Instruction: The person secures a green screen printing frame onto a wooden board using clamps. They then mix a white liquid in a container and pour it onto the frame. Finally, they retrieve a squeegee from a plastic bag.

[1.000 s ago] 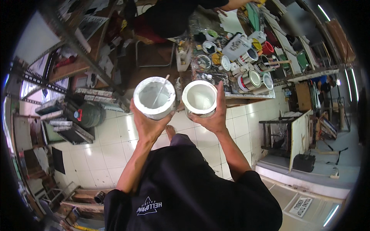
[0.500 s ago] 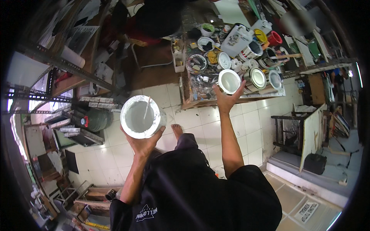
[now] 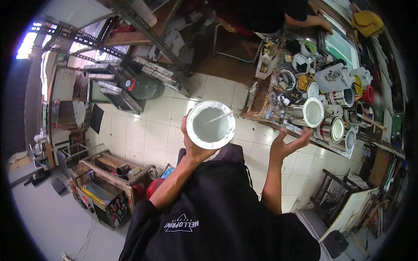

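Note:
A white tub (image 3: 210, 144) with a paint-smeared rim is in my left hand (image 3: 195, 150), which grips it from the left and below. Pale grey-white contents line its inside, and a thin stick (image 3: 221, 116) leans across to the rim. My right hand (image 3: 288, 144) holds nothing; its fingers are spread just in front of the table edge. Closest to it on the table stands a white-rimmed container (image 3: 312, 125) with pale contents. Beside that container is an open metal paint tin (image 3: 337, 129).
The cluttered worktable (image 3: 270, 116) carries several tins, tubs and a white jug (image 3: 332, 78). At its far side a co-worker's arm (image 3: 309, 21) reaches over. Metal shelving (image 3: 143, 32) and a large green bottle (image 3: 147, 87) stand left. A wooden box unit (image 3: 106, 191) sits lower left.
The view has swung left. My right hand has come away from the white-rimmed container on the table. My left hand still holds the tub, now nearer my body's middle.

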{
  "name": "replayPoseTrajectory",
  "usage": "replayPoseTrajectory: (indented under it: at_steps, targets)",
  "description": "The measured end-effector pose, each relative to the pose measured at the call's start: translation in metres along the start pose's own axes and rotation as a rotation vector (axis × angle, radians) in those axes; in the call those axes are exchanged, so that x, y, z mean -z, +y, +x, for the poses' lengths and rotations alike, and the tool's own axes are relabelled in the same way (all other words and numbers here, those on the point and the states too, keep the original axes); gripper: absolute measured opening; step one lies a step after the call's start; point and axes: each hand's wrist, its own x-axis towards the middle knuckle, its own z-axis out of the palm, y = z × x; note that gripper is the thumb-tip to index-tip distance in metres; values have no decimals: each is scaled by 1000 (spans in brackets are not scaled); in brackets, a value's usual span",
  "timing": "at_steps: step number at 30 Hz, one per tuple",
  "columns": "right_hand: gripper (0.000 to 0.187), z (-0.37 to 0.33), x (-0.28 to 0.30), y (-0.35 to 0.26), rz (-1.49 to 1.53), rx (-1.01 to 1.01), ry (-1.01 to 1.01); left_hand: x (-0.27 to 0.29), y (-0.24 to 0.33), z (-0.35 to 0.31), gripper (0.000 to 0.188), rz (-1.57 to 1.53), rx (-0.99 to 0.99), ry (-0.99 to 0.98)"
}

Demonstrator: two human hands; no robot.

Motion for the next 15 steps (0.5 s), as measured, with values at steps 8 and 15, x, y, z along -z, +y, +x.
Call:
replayPoseTrajectory:
  at_steps: [8,15]
  targets:
    - [33,51,-7,-192,803,165,-894,36,-32,-13,129,-112,-102,65]
    - [19,-9,-1,-325,706,373,-1191,128,-70,-48,124,-178,-91,235]
